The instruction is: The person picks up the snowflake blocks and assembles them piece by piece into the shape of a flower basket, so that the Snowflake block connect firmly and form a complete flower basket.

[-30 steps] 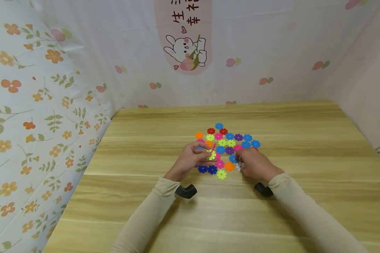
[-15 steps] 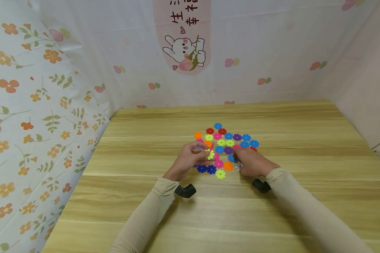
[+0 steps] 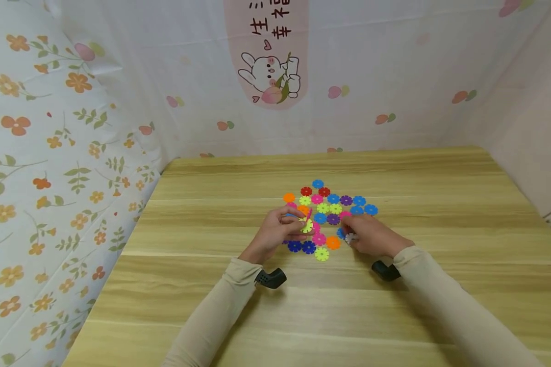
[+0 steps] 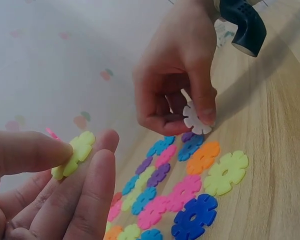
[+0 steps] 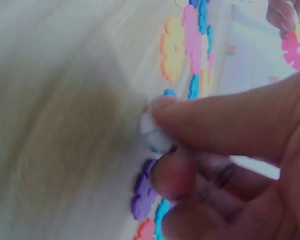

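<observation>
My left hand (image 3: 274, 230) pinches a yellow-green notched plastic disc (image 4: 82, 147) between thumb and fingers. A pink notched disc (image 5: 296, 51) stands at an angle against it, apparently joined; only its edge shows in the head view. To the right, my right hand (image 3: 372, 235) pinches a white notched disc (image 4: 194, 120) between thumb and fingertips, tilted up just above the table. A pale edge (image 4: 185, 94) shows behind that disc, too hidden to identify. Near my right fingertips lies a blue disc (image 4: 191, 147), partly covered in the head view.
Several notched discs in many colours lie flat around both hands, among them an orange disc (image 3: 333, 242), a yellow-green disc (image 3: 322, 254) and a dark blue disc (image 3: 309, 247). Beneath is a wooden table (image 3: 275, 326). A printed cloth (image 3: 193, 66) hangs behind it.
The white disc, lying flat beneath my right fingertips before, is now pinched and tilted up off the table. My left hand keeps its hold with hardly any movement.
</observation>
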Demonstrator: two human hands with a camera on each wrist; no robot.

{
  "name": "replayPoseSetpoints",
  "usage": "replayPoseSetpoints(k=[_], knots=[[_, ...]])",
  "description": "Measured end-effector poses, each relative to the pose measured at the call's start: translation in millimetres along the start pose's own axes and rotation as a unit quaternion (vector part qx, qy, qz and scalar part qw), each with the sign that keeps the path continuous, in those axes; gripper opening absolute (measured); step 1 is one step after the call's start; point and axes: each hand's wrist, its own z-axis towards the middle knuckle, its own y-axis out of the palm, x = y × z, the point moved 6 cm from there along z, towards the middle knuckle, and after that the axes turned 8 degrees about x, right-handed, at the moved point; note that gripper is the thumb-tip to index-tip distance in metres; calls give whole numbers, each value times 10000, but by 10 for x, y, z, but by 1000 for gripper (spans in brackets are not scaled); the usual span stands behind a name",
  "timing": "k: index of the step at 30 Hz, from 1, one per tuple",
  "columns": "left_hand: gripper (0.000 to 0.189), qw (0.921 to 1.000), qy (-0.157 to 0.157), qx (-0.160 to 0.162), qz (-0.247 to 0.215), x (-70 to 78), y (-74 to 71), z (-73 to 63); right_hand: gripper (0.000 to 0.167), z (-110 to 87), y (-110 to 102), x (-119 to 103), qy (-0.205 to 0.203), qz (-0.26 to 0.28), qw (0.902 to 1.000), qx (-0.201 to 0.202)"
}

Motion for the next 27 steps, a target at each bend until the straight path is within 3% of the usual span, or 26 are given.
replayPoseSetpoints(k=[11,20,27], knots=[[21,10000,-42,2,65,-30,40,12,8,11,-121,-106,-311,1125,9889,918],[21,9999,-136,45,73,-31,91,15,11,22,-226,-234,-361,1551,9752,1534],[20,9998,-60,-157,-57,-7,157,1,9,16,-253,-346,-561,1602,9666,1922]])
